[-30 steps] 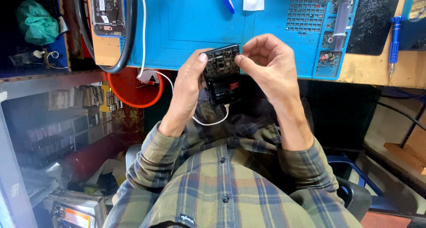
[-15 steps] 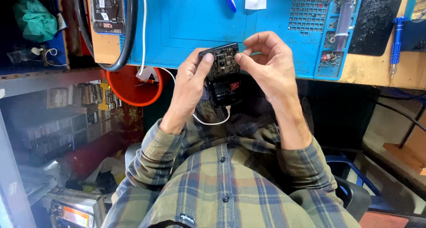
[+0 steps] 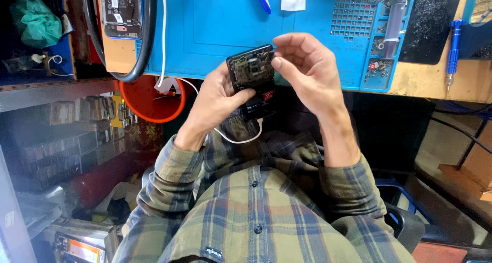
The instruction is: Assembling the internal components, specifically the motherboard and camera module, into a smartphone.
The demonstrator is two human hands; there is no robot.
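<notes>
Head view: the opened phone (image 3: 252, 78) sits upright in front of the chest, its long axis running toward the blue mat (image 3: 215, 32) on the table (image 3: 435, 81). The left hand (image 3: 218, 101) wraps its lower half; the right hand (image 3: 307, 71) pinches its top right corner with curled fingertips. Dark glossy shell, exposed circuitry, white cable (image 3: 238, 139) trailing below.
</notes>
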